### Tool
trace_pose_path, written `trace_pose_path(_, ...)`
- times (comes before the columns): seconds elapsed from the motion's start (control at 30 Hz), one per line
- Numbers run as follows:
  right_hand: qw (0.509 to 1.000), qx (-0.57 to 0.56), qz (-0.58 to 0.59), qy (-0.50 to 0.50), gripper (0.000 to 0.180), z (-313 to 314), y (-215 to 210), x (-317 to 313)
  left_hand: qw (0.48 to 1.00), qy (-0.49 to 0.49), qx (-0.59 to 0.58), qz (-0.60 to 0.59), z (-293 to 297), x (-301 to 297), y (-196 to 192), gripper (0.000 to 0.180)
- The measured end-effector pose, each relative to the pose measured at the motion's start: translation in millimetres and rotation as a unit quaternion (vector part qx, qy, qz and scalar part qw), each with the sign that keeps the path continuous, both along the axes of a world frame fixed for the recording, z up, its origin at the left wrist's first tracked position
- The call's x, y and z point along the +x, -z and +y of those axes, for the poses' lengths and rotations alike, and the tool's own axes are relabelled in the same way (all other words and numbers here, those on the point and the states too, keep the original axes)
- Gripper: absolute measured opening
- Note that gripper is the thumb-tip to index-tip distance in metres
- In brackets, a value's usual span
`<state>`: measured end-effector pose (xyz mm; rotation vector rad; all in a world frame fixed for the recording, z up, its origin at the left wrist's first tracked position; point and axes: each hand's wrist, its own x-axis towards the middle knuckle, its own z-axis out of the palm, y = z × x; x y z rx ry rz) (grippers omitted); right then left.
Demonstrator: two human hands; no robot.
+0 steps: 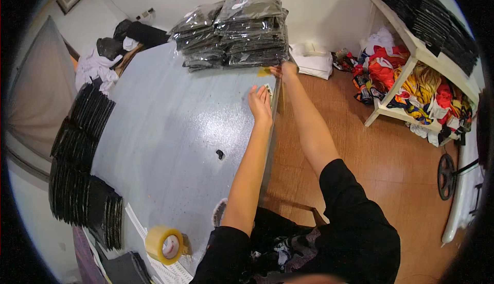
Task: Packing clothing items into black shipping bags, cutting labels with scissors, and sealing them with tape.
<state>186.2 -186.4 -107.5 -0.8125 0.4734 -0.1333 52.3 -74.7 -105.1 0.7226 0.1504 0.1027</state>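
My left hand [261,105] is over the right edge of the grey-blue table [149,111], its fingers stretched out and pointing away from me. A small white piece with dark marks [268,89] shows beside those fingers, partly hidden. Farther off, at the table's far right corner, my right hand [286,71] has its fingertips together at a short strip of yellowish tape [264,71]. Just beyond that hand stand stacks of dark garments in clear plastic bags [242,29]. On the tabletop lies a small black object [220,154].
A roll of clear yellowish tape [163,245] rests at the near left. Black packets [82,155] line the table's left edge. White folded sheets [313,63] lie past the far right corner. To the right, a white wooden shelf [399,81] holds colourful clothes [386,63].
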Motion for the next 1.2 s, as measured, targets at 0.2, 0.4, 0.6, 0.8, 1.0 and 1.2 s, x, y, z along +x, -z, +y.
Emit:
trace_pose_path(0.2,0.894,-0.445,0.059,0.021,0.030,2,13,4,0.999,-0.002,0.005,-0.038,1,-8,-6,0.043)
trace_pose_path(0.4,0.862,-0.504,-0.012,0.055,0.032,3,24,-16,0.998,0.001,0.033,-0.053,0,-14,-6,0.044)
trace_pose_path(0.6,0.911,-0.410,-0.045,0.011,0.027,4,27,-33,0.997,0.003,0.051,-0.054,-4,-16,-7,0.044)
trace_pose_path(0.8,0.666,-0.680,-0.068,0.301,0.023,16,55,-42,0.997,0.005,0.040,-0.059,-3,-15,-5,0.039)
trace_pose_path(1.0,0.879,-0.386,-0.280,0.016,0.021,5,64,-49,0.996,-0.003,0.070,-0.053,6,-15,-5,0.040)
trace_pose_path(1.2,0.841,-0.477,-0.255,0.007,0.024,4,70,-57,0.987,-0.143,0.052,-0.049,0,-18,-3,0.038)
